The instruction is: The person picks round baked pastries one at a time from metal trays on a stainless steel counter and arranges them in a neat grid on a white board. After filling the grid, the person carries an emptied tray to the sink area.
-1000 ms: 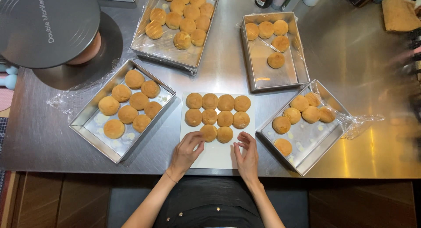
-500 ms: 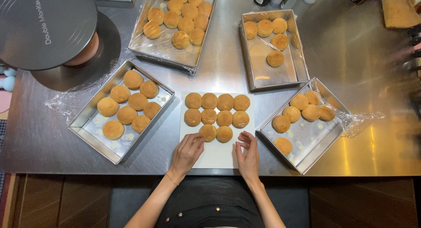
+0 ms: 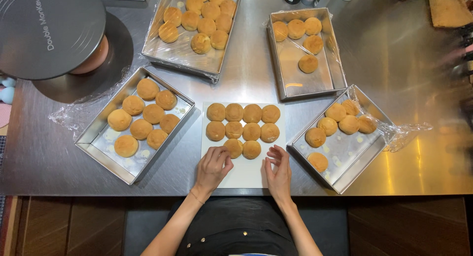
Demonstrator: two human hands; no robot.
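Head cam, looking straight down: both hands rest on the white board (image 3: 242,175) at 6 o'clock of the steel table (image 3: 236,86). Left hand (image 3: 213,166) has a loose, half-open grip, fingertips just touching the bun (image 3: 233,147) in the short third row; it's not closed around it. Right hand (image 3: 279,170) is curled open and empty, just beside the next bun (image 3: 252,148).

To do it well I'd nudge with fingertips only and keep rows snug, since these look soft and would dent easily.

Buns are round, golden-brown and matte. The trays are shiny square metal with crinkly clear film: one at 9 o'clock (image 3: 106,155), one at 3 o'clock (image 3: 362,165), and two more at 12.
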